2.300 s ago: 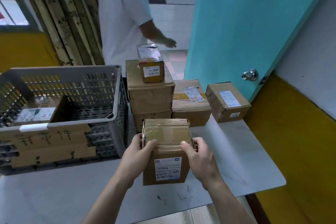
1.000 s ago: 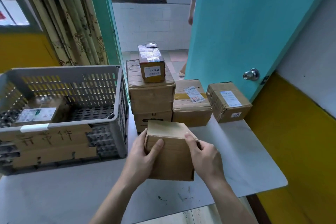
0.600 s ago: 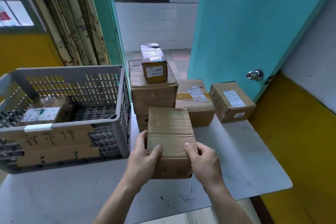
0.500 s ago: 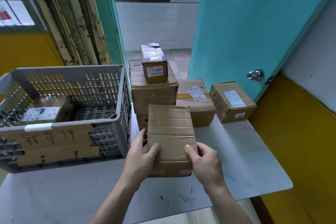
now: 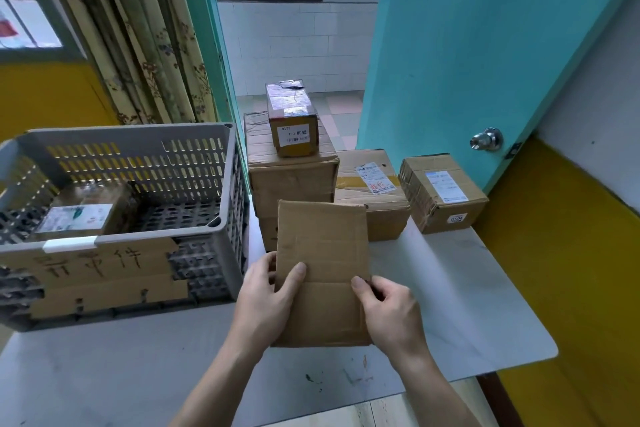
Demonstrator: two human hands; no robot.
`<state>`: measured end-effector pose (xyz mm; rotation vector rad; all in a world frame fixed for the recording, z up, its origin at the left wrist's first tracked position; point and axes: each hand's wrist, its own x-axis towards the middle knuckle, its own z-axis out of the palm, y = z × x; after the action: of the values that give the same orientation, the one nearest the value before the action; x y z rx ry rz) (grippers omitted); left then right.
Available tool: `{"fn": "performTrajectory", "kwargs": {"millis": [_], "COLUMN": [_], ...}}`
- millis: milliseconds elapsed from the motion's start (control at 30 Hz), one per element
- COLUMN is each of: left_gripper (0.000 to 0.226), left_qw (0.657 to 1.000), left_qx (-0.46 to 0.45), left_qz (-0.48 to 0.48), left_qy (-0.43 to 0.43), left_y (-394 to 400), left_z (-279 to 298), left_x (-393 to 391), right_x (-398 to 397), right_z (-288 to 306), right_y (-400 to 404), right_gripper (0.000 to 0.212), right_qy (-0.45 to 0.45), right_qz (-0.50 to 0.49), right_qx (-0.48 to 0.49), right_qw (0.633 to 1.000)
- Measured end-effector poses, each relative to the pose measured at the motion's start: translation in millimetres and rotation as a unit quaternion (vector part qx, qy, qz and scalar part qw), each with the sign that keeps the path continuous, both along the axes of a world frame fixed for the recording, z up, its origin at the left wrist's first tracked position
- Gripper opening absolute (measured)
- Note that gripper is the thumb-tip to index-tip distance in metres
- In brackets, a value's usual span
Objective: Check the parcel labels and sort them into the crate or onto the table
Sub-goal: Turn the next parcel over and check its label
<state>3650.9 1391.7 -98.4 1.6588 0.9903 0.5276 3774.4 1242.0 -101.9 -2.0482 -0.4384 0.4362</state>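
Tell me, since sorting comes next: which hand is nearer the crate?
Left. The left hand grips the parcel beside the crate; the right hand grips its far side.

Both forearms are bare to the frame edge, left hand [image 5: 266,295] and right hand [image 5: 389,310] ringless.

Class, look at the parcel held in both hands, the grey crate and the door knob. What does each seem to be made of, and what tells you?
Held parcel: brown corrugated cardboard, matt, with creased flaps and clear tape strips.
Grey crate: probably moulded plastic, dull, with slotted walls and a perforated floor.
Door knob: likely polished metal, silvery, with bright reflections.
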Motion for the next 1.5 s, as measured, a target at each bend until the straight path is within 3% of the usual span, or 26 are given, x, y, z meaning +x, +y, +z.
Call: {"fn": "performTrajectory", "kwargs": {"millis": [100, 300, 533, 733, 900, 1033, 1133, 1300, 1433, 1500], "left_gripper": [0.039, 0.034, 0.036, 0.041, 0.044, 0.026, 0.029, 0.029, 0.029, 0.04], "left_qw": [0.998, 0.997, 1.0, 0.998, 0.996, 0.998, 0.999, 0.995, 0.996, 0.998], "left_qx": [0.049, 0.08, 0.013, 0.06, 0.072, 0.035, 0.039, 0.096, 0.077, 0.043], "left_qz": [-0.015, -0.018, -0.002, -0.031, -0.034, -0.041, -0.034, -0.027, -0.031, -0.03], "left_qy": [0.032, 0.001, 0.01, -0.006, -0.043, -0.021, -0.001, -0.002, -0.024, -0.031], "left_y": [6.0, -1.8, 4.0, 6.5, -2.7, 3.2, 10.4, 10.5, 4.3, 4.7], "left_z": [2.7, -3.1, 5.1, 8.6, 1.8, 5.8, 13.0, 10.2, 9.3, 14.1], "left_x": [-0.7, -0.9, -0.5, -2.6, -1.6, -4.7, -3.6, -3.3, -5.4, -6.3], "right_x": [-1.5, 7.5, 0.6, 4.2, 11.6, 8.8, 3.4, 10.1, 12.3, 12.5], "right_z": [-1.2, 7.9, -7.7, 0.7, 9.3, 3.3, 4.0, 10.2, 16.1, 15.2], "right_y": [-0.3, 7.5, 2.5, 3.5, 3.5, -1.8, -2.6, 1.1, 1.8, -0.2], "right_gripper": [0.03, 0.019, 0.024, 0.018, 0.011, 0.023, 0.021, 0.047, 0.042, 0.039], "right_qy": [0.014, -0.001, -0.001, 0.009, -0.043, -0.04, -0.032, -0.044, -0.078, -0.083], "right_qz": [0.007, 0.026, 0.017, 0.049, 0.05, 0.052, 0.064, 0.062, 0.058, 0.051], "right_qx": [0.012, 0.003, 0.034, 0.027, 0.015, 0.023, 0.026, 0.003, 0.011, 0.03], "right_qw": [1.0, 1.0, 0.999, 0.998, 0.998, 0.998, 0.997, 0.997, 0.995, 0.995]}}
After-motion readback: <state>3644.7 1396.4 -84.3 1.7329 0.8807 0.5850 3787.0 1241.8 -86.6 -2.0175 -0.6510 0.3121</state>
